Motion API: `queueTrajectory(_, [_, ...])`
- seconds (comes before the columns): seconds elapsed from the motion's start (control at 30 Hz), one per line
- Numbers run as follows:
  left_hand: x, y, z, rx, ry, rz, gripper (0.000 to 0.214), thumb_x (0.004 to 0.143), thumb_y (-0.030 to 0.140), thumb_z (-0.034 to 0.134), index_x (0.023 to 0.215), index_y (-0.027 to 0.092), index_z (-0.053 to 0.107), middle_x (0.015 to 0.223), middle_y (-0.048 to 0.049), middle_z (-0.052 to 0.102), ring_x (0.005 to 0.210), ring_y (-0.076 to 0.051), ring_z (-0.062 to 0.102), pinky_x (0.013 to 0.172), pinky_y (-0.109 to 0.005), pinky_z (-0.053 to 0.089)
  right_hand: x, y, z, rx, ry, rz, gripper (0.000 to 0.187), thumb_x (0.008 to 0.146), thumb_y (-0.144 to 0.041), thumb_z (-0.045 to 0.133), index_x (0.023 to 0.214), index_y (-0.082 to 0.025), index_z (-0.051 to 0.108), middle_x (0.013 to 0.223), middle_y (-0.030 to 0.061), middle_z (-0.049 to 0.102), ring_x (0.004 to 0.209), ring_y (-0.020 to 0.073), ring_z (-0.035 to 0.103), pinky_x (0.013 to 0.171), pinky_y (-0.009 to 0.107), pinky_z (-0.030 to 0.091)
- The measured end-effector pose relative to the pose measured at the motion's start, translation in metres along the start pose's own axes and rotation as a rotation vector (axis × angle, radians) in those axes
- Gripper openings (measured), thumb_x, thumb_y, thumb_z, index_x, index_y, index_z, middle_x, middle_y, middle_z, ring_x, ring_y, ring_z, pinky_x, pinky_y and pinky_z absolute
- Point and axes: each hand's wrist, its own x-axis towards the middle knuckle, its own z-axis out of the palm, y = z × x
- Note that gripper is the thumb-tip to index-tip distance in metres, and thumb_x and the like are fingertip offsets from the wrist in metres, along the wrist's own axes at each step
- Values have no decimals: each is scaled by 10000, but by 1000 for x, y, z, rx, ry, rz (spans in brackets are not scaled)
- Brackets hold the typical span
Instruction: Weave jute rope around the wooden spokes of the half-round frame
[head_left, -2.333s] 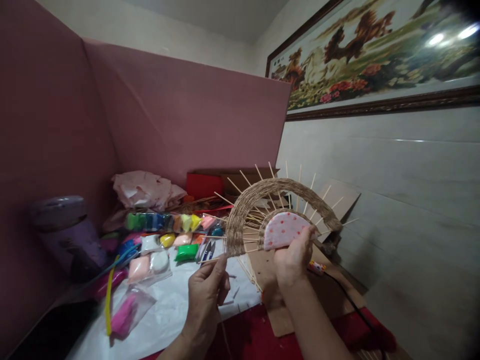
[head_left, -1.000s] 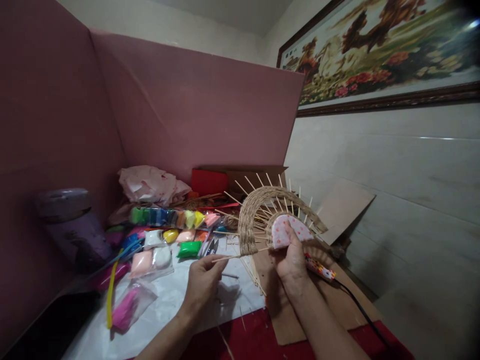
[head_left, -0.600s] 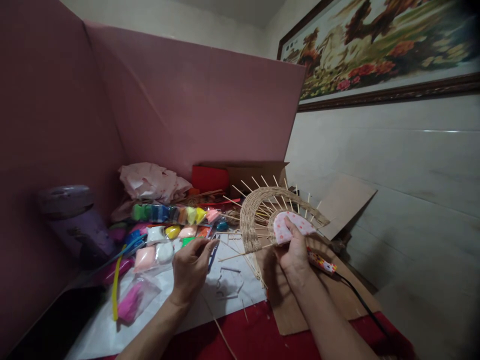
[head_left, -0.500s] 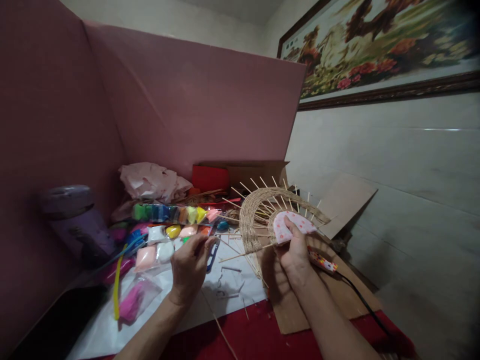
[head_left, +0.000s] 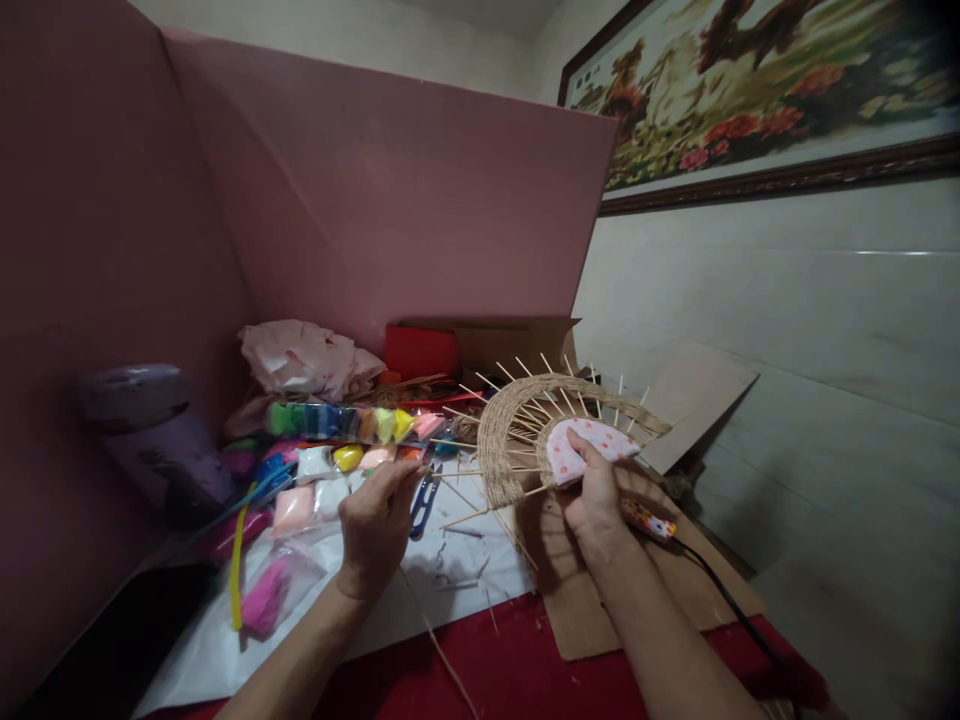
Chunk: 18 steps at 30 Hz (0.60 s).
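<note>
While the right hand (head_left: 596, 505) grips the fan-shaped frame (head_left: 497, 450) above the cardboard (head_left: 574, 610), the left hand (head_left: 379, 525) curls beside a stick (head_left: 461, 473), hold unclear; the twine band (head_left: 547, 384) appears woven, outer ends unwrapped.

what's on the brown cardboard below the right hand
A patterned handle with a black cord. Its other end is hidden behind the right hand; the woven piece covers some cardboard.
</note>
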Motion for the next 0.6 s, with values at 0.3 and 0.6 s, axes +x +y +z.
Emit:
queueTrajectory(0.3, [-4,-2,3,-62,41,-65,100,771,239,577,793,173,648,734,-33,659,676,-137,589,654,-219,441,3,3,-2,-22,-20,-28,234,600,-141,680,826,-153,618,687,-31,678,539,100,609,481,191,516])
queueTrajectory(0.6, [-8,-4,13,-386,-183,-462,217,720,352,620,749,147,683,548,3,579,504,-101,494,478,-196,388,-2,4,1,-16,-57,12,238,612,-112,676,842,-145,623,704,-14,691,557,98,622,579,187,537])
